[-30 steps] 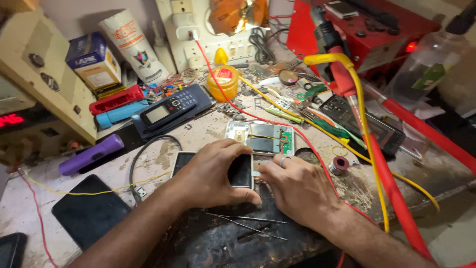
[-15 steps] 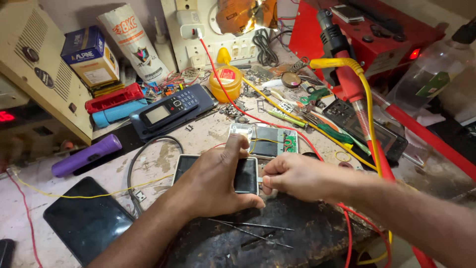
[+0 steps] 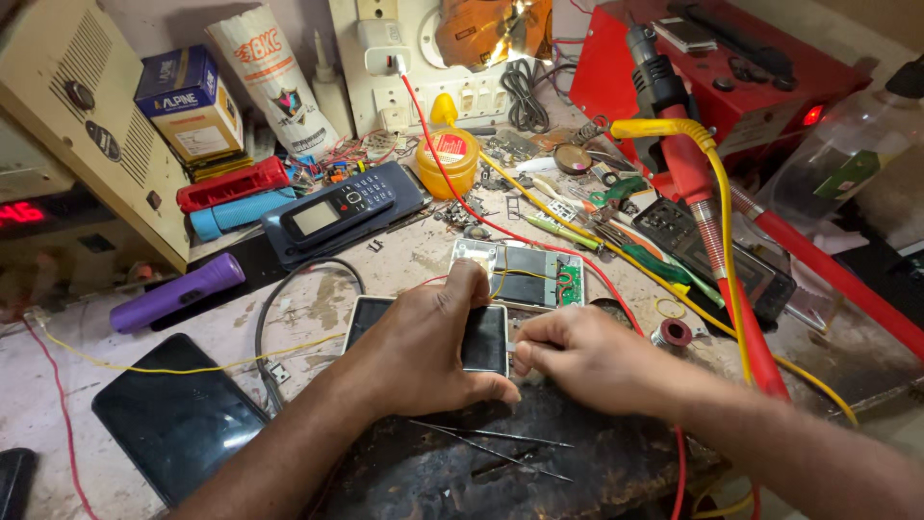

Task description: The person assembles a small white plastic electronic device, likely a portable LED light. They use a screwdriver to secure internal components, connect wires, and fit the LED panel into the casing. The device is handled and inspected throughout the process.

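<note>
Smartphone [image 3: 481,337]: slim, dark glossy screen, pale frame, flat on the bench just in front of the opened phone board [image 3: 520,274]. Left hand [image 3: 423,351] clamps it, fingers closed around its edges. Right hand [image 3: 582,356] pinches its right edge.

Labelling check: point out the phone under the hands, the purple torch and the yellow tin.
phone [image 3: 481,337], head view, dark screen between the hands
purple torch [image 3: 178,292], head view, middle of barrel
yellow tin [image 3: 450,159], head view, side wall
</note>
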The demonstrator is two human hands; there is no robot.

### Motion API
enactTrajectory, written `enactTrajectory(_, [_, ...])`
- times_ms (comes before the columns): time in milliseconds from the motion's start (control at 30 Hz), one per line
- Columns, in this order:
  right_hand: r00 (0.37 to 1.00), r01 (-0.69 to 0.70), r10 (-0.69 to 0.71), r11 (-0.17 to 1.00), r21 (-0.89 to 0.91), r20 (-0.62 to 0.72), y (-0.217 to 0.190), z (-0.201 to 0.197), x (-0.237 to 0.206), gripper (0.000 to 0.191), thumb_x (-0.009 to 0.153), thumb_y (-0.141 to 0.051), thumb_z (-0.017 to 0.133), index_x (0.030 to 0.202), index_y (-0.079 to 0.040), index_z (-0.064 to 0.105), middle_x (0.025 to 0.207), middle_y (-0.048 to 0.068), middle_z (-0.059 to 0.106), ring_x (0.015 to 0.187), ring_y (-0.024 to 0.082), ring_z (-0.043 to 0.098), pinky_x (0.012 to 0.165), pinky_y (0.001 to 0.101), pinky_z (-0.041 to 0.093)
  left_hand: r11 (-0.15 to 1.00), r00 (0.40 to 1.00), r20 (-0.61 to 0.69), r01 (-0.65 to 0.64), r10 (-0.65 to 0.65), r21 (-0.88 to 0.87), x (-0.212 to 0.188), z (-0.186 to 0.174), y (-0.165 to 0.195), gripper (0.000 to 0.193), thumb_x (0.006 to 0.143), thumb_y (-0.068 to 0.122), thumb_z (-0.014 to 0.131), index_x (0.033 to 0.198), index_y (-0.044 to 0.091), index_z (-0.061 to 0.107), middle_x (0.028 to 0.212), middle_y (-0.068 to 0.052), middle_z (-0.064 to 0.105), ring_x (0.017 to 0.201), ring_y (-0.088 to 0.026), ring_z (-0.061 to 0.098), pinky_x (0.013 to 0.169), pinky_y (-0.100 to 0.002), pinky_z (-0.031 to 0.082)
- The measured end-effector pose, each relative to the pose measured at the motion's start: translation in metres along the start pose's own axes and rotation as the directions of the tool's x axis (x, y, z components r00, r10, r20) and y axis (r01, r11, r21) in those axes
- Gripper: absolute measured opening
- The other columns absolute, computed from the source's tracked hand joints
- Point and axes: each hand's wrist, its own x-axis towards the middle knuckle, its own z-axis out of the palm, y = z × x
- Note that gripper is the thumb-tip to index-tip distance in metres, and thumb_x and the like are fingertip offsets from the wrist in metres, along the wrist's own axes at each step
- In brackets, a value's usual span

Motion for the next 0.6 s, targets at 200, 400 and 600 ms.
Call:
enactTrajectory(200, [0.972, -0.127, 0.045, 0.928, 0.351, 0.233, 0.002, -0.006, 0.012, 0.028, 0.100, -0.025, 0.064, 0.088, -0.004, 0.078, 0.077, 0.000, 0.069, 0.072, 0.010, 0.060, 0.066, 0.0306, 0.048, 0.999, 0.999, 0.017, 0.037, -0.037, -0.010, 0.000, 0.003, -0.003, 0.094, 0.054, 0.053, 0.095, 0.115, 0.002, 0.046, 0.097, -0.024, 0.070, 0.097, -0.043, 0.070, 0.083, -0.047, 0.055])
enactTrajectory(400, [0.872, 0.203, -0.395, 0.829, -0.520, -0.289, -0.011, 0.011, -0.016, 0.007, 0.085, -0.019, 0.070, 0.088, -0.013, 0.070, 0.068, 0.011, 0.070, 0.064, 0.032, 0.070, 0.055, 0.0463, 0.053, 0.994, 0.994, -0.011, -0.110, 0.110, 0.016, 0.000, 0.001, -0.005, 0.091, 0.056, 0.047, 0.095, 0.126, 0.002, 0.058, 0.103, -0.023, 0.072, 0.103, -0.041, 0.069, 0.087, -0.047, 0.054])
enactTrajectory(600, [0.807, 0.291, -0.485, 0.824, -0.486, -0.338, -0.008, 0.014, -0.015, 0.010, 0.088, -0.020, 0.071, 0.093, -0.012, 0.072, 0.074, 0.009, 0.072, 0.069, 0.029, 0.070, 0.057, 0.0421, 0.053, 0.992, 0.992, -0.036, -0.122, 0.124, 0.037, 0.001, 0.001, -0.003, 0.079, 0.054, 0.047, 0.095, 0.115, 0.004, 0.068, 0.103, -0.019, 0.074, 0.105, -0.038, 0.068, 0.090, -0.046, 0.053])
